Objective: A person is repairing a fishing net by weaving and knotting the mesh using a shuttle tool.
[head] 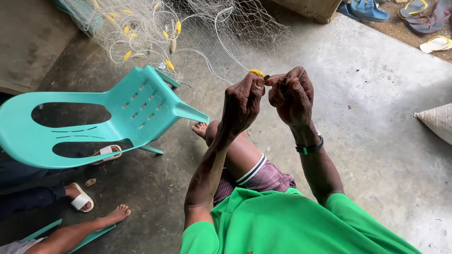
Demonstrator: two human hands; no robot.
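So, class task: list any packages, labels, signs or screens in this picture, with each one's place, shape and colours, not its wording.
Sack or cushion: right edge of the concrete floor, partly cut off; plump, off-white, no visible print.
No labels, signs or screens show.

Fishing net [188, 28] cut by the frame's top edge at 12 o'clock. Sandals [423, 14] at 1 o'clock partly cropped. Sack [435, 121] at 3 o'clock cut by the right edge. Thread between the fingertips [270, 81] too fine to resolve. Yellow float [257, 73] partly hidden by the left hand [241, 106].
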